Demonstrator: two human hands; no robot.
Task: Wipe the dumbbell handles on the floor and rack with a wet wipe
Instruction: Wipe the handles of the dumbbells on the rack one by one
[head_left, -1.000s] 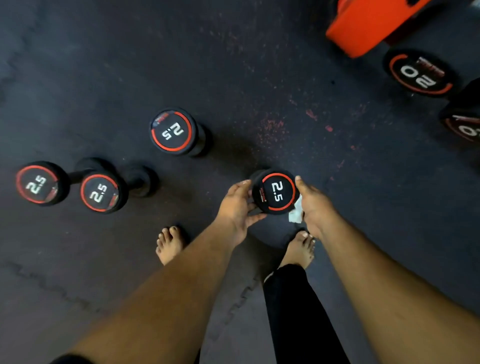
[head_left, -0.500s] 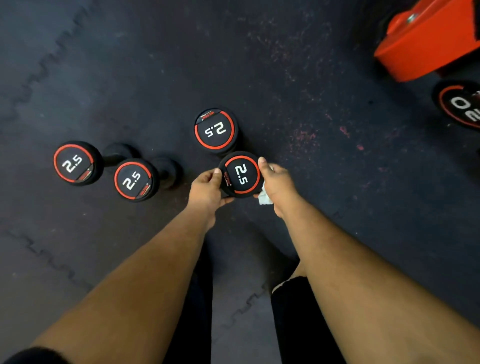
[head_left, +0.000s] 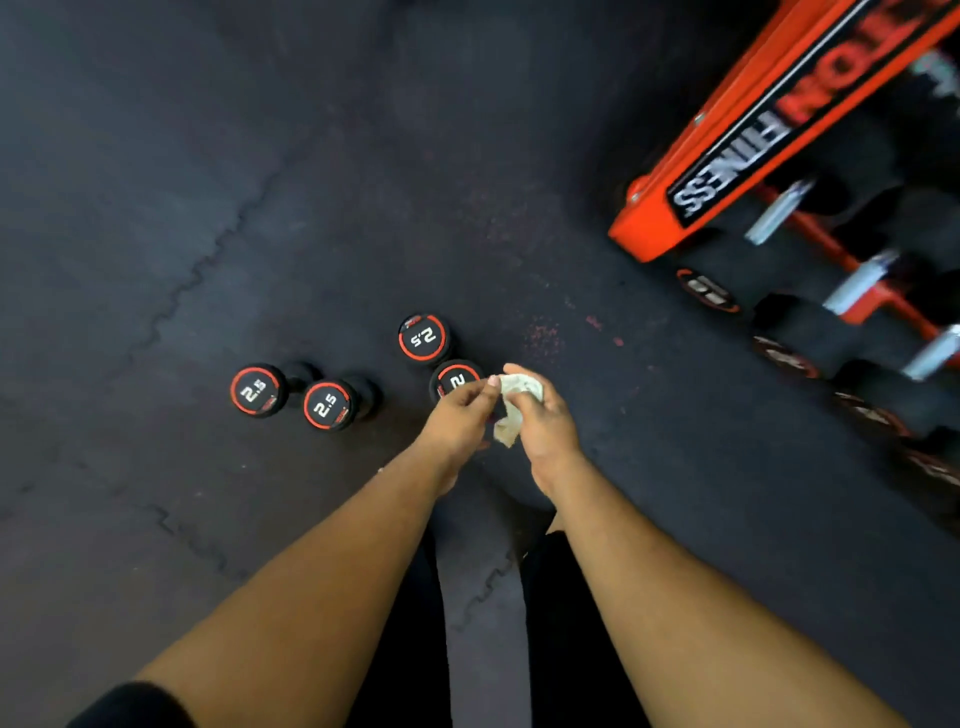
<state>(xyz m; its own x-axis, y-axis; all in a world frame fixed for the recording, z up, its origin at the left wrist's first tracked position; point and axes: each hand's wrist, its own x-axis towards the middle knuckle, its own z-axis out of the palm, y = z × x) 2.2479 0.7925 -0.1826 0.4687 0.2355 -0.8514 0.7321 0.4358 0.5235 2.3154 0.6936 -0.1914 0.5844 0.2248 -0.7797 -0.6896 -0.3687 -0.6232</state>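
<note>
While both my hands meet just below frame centre, my right hand (head_left: 543, 423) clutches the crumpled wet wipe (head_left: 514, 410) and my left hand (head_left: 457, 415) pinches its upper edge. Four dumbbells stand on end on the floor (head_left: 260, 182). The nearest dumbbell (head_left: 453, 380) sits just above my left fingertips, its handle running straight down and hidden, closer to my left hand. The rack (head_left: 727, 171) fills the upper right.

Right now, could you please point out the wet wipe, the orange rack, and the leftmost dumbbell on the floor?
wet wipe (head_left: 521, 388): head view, on the crumpled upper part.
orange rack (head_left: 649, 228): head view, on the orange face near its lower end.
leftmost dumbbell (head_left: 254, 391): head view, on the round end face marked 2.5.
</note>
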